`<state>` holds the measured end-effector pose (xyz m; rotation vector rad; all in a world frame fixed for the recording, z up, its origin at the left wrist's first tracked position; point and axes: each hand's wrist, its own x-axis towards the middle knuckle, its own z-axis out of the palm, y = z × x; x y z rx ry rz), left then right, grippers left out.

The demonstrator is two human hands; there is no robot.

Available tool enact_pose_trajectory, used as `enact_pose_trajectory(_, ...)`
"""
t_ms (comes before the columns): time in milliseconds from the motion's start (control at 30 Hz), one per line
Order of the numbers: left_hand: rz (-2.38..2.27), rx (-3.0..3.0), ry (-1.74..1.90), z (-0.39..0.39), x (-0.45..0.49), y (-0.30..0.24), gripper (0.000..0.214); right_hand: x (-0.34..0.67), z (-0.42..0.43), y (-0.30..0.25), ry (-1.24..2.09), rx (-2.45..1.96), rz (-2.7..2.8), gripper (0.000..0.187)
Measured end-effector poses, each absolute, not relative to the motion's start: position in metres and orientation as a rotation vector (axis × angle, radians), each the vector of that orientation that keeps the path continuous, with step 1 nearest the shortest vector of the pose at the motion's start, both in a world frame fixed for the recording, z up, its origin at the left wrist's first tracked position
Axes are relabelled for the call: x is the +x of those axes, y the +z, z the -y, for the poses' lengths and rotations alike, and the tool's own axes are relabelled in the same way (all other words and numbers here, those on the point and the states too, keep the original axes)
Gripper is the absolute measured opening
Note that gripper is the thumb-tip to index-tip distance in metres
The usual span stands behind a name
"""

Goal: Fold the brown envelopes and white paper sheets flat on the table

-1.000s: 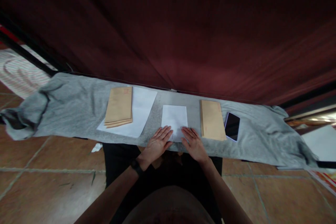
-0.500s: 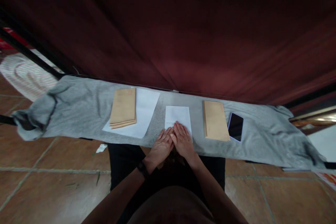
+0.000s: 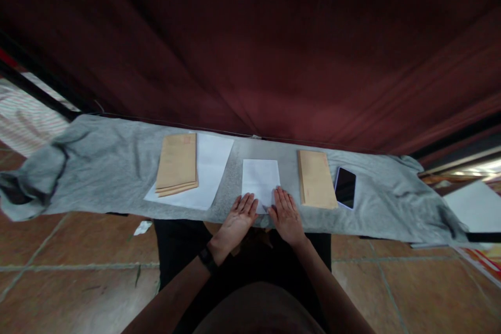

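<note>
A small white sheet of paper [image 3: 260, 177], which looks folded, lies in front of me on the grey cloth [image 3: 121, 167]. My left hand [image 3: 240, 216] rests flat on its near left corner, fingers stretched out. On the near right edge lies my right hand [image 3: 287, 214], also flat with its fingers straight. Neither hand grips anything. Left of the paper, several brown envelopes [image 3: 177, 162] are stacked on larger white sheets [image 3: 215, 167]. To the right is a second stack of brown envelopes [image 3: 317, 180].
A phone [image 3: 345, 188] with a dark screen lies beside the right envelopes. A dark red curtain [image 3: 250, 62] hangs behind the cloth-covered surface. Below, a scrap of white paper [image 3: 142, 228] lies on the tiled floor [image 3: 97, 282]. Striped fabric [image 3: 27, 115] shows at far left.
My hands, which were together over the near middle of the paper, have slid apart to its left and right sides. The view has shifted slightly.
</note>
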<state>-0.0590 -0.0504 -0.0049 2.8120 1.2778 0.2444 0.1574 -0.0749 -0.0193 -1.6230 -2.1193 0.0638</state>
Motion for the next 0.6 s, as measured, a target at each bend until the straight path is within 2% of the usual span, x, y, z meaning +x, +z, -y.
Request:
enact_pose_trajectory(200, -1.212, 2.921, 0.228, 0.048, -0.074, -0.007, 0.060, 0.162, 0.080, -0.013, 0.085, -1.536, 2.244, 0.067)
enact_pose_trajectory(500, -1.328, 2.747, 0.354, 0.046, -0.058, 0.023, 0.041, 0.158, 0.080, -0.011, 0.037, -1.597, 2.230, 0.057)
enact_pose_trajectory(600, -1.354, 2.699, 0.480, 0.041, -0.031, 0.024, 0.044, 0.157, 0.080, -0.012, 0.028, -1.599, 2.230, 0.057)
